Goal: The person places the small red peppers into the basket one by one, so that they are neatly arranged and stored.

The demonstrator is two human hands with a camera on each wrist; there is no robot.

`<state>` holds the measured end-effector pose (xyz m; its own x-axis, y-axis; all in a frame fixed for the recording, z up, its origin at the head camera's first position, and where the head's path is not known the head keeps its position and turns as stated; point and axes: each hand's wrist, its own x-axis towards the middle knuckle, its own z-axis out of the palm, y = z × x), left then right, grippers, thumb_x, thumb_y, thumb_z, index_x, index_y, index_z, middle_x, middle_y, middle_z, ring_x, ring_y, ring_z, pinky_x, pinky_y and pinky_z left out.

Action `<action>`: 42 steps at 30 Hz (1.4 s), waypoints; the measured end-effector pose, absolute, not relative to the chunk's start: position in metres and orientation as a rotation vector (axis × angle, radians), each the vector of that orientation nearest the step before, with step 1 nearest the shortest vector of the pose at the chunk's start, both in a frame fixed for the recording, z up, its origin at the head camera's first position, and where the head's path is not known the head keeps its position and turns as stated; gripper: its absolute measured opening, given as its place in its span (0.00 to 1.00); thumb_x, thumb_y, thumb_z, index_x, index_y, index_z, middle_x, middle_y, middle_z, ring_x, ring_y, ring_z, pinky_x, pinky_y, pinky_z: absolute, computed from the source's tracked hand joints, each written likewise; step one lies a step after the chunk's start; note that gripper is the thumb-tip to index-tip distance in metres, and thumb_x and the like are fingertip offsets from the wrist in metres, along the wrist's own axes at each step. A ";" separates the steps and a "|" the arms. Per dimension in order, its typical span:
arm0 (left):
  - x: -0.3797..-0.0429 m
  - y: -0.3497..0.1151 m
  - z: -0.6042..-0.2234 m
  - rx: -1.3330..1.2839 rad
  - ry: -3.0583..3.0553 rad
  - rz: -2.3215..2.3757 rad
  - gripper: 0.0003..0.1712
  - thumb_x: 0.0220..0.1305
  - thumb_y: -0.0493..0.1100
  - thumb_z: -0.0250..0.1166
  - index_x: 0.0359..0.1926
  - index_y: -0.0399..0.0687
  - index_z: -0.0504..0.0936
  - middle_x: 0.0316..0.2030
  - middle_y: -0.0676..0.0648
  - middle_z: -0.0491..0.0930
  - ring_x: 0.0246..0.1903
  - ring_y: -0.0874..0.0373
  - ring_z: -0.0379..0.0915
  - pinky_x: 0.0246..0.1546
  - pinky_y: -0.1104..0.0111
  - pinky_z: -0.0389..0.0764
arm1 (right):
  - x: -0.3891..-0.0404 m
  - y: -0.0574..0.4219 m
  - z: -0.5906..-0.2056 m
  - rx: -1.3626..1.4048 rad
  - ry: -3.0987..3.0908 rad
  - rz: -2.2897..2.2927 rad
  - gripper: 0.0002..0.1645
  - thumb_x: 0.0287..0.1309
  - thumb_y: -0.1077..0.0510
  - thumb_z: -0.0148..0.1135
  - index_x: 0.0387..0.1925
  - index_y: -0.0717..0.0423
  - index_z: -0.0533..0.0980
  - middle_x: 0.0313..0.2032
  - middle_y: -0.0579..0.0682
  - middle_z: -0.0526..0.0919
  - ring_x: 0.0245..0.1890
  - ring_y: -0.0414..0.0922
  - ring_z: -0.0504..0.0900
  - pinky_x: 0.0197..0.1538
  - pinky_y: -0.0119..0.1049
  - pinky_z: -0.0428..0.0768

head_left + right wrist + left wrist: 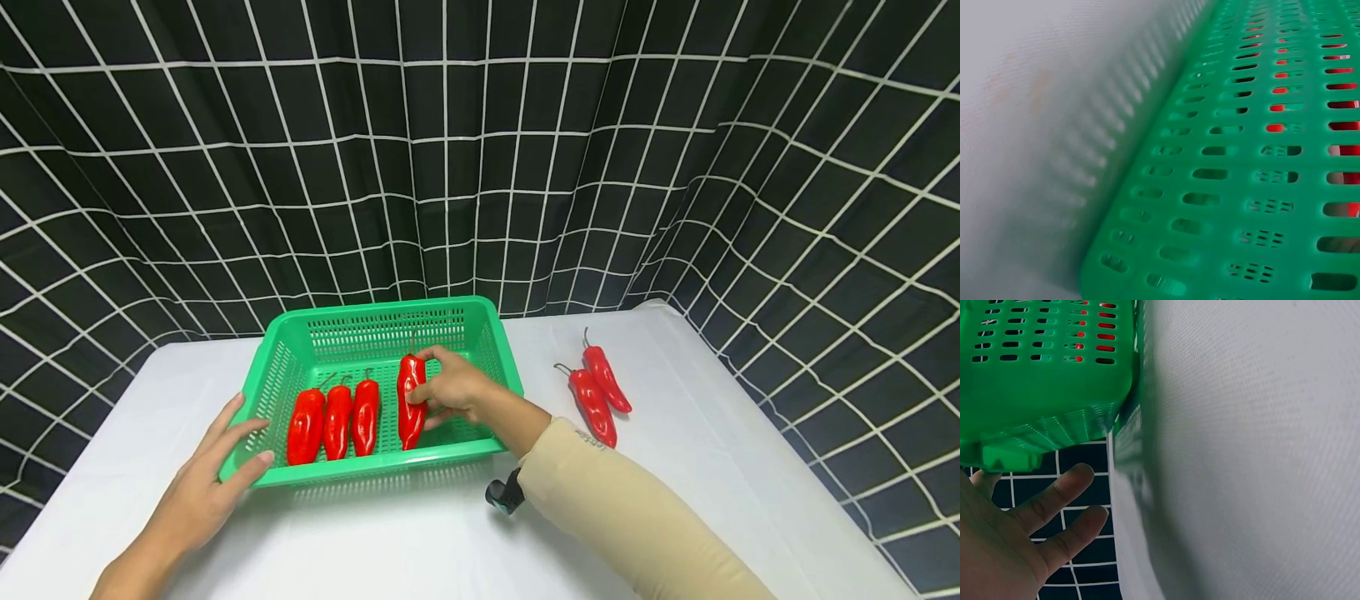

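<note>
Inside a green plastic basket, my right hand grips a red chili pepper with its stem pointing away. Left of it, three more red peppers lie side by side on the basket floor. At the basket's near left corner my left hand has its fingers spread, some over the rim. From the left wrist view, the left hand shows loosely extended fingers beside the basket wall. In the right wrist view, the slotted basket wall hides the right hand almost wholly.
Two red peppers lie touching on the white table, right of the basket. A small black object is at the right wrist. Black cloth with a white grid hangs behind and along both sides.
</note>
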<state>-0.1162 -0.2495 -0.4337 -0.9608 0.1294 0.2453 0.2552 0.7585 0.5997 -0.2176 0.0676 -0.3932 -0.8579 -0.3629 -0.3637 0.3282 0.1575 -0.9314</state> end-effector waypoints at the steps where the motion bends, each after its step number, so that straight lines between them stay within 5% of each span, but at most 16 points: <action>1: -0.116 -0.250 -0.434 -0.307 -2.765 -0.983 0.25 0.68 0.51 0.59 0.62 0.48 0.72 0.74 0.48 0.45 0.66 0.32 0.52 0.45 0.29 0.60 | -0.217 0.067 -0.394 -0.030 1.923 -1.750 0.36 0.53 0.72 0.65 0.61 0.52 0.63 0.38 0.62 0.80 0.30 0.56 0.84 0.30 0.49 0.83; 42: -0.114 -0.249 -0.437 -0.313 -2.769 -1.009 0.26 0.69 0.50 0.59 0.63 0.46 0.71 0.75 0.49 0.42 0.67 0.33 0.48 0.46 0.27 0.57 | -0.225 0.034 -0.407 0.063 2.127 -1.534 0.31 0.53 0.72 0.66 0.56 0.56 0.64 0.31 0.61 0.79 0.23 0.53 0.81 0.33 0.51 0.83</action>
<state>-0.1141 -0.2494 -0.4366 -0.9620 0.1356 0.2371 0.2563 0.7479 0.6123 -0.2255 0.0340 -0.4070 -0.8673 -0.2537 -0.4283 0.3263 0.3600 -0.8740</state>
